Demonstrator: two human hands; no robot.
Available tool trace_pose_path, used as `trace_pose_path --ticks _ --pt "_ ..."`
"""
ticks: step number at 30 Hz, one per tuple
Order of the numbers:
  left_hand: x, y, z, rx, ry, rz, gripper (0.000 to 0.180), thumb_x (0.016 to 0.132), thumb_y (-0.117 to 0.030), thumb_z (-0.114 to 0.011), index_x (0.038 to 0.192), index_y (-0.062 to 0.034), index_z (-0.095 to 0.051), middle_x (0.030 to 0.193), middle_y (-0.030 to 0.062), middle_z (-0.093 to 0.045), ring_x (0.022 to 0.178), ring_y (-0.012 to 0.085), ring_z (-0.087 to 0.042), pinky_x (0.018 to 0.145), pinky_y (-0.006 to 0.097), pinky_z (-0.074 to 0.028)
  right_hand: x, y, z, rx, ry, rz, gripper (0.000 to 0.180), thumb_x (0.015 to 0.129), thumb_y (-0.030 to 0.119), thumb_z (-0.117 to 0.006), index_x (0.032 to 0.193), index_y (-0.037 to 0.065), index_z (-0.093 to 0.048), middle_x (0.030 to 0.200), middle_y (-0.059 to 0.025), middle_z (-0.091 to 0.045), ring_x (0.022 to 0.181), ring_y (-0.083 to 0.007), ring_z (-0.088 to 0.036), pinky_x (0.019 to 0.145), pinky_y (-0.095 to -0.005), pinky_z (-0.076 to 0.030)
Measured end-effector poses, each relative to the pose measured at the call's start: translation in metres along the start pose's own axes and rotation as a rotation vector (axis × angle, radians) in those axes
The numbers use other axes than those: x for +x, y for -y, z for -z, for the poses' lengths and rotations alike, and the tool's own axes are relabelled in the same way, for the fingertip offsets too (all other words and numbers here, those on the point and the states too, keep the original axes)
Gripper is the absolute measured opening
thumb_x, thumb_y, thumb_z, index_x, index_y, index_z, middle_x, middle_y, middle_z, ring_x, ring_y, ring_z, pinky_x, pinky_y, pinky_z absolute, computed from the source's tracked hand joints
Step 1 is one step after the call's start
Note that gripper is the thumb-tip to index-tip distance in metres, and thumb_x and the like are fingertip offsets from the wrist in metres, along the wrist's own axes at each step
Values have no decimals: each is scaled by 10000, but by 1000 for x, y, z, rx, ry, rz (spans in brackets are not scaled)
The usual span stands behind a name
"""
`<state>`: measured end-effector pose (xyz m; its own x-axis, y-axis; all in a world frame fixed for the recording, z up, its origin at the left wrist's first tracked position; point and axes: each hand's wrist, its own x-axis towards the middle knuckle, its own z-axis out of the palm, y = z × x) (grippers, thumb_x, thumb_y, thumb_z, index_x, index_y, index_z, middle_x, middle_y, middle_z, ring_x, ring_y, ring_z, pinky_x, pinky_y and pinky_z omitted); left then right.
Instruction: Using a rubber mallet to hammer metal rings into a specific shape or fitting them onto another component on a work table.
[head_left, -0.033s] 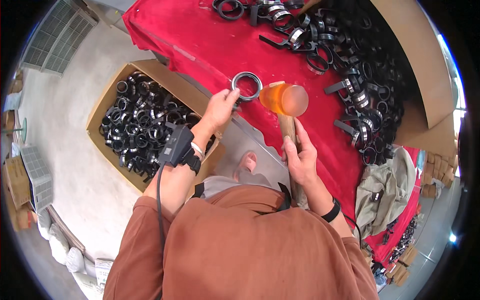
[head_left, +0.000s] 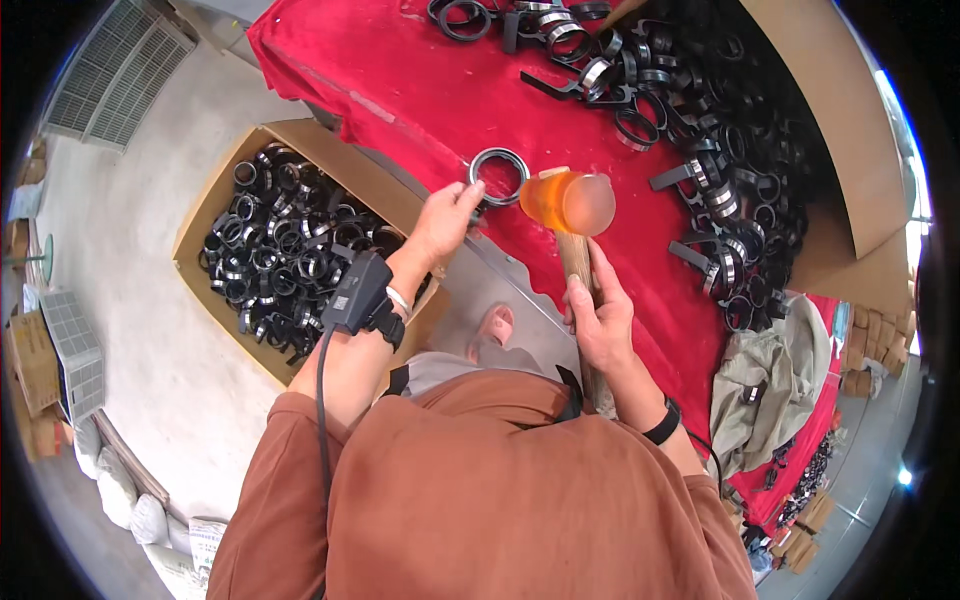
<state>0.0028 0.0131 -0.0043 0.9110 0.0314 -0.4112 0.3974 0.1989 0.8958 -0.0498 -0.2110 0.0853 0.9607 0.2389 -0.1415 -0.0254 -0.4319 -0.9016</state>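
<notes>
My left hand (head_left: pixel 447 222) pinches the near-left edge of a ring-shaped clamp (head_left: pixel 498 152), black with a silvery metal rim. The ring is at the near edge of the red cloth (head_left: pixel 420 110), with red showing through its centre. My right hand (head_left: pixel 603 318) is wrapped round the wooden handle (head_left: pixel 573 255) of a mallet. The mallet's translucent orange head (head_left: pixel 545 200) is just right of the ring and apart from it. Its pale round face points to the right.
A cardboard box (head_left: pixel 205 205) full of black and silver ring clamps (head_left: pixel 285 260) stands on the left. More clamps (head_left: pixel 720 190) lie piled at the right, spilling from a large carton (head_left: pixel 835 110). A crumpled grey-green cloth (head_left: pixel 775 380) hangs at the right.
My left hand and the ring have shifted very slightly to the right. The mallet and my right hand are nearly still.
</notes>
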Motion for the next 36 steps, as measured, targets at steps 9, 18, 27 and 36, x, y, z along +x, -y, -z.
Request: trace_pose_path --ticks 9,18,27,36 --pt "15 7 8 135 -66 -1 444 919 -421 -543 835 10 -605 707 69 -587 646 147 -597 574 292 -484 -2 14 -7 -51 -83 20 526 951 127 -498 1438 55 -311 747 4 -537 548 -45 -477 484 -194 -410" --pt "18 10 9 165 -81 -6 510 897 -467 -548 808 32 -600 696 98 -583 648 169 -606 591 315 -489 4 14 -13 -95 -66 36 496 920 109 -545 1391 48 -404 745 -44 -599 619 -85 -551 571 -246 -475" --pt "14 10 5 67 -52 50 491 911 -458 -533 824 22 -583 747 86 -579 659 162 -599 575 304 -492 4 -1 -7 -386 37 152 489 889 63 -546 1358 13 -418 1055 -255 -619 970 -348 -640 823 -371 -500" --pt "5 0 -2 -71 -124 55 350 912 -335 -569 819 2 -582 767 65 -595 661 137 -567 596 284 -484 50 56 12 -108 -68 317 510 904 -3 -498 1396 -9 -363 761 -75 -561 579 -95 -489 554 -251 -459"
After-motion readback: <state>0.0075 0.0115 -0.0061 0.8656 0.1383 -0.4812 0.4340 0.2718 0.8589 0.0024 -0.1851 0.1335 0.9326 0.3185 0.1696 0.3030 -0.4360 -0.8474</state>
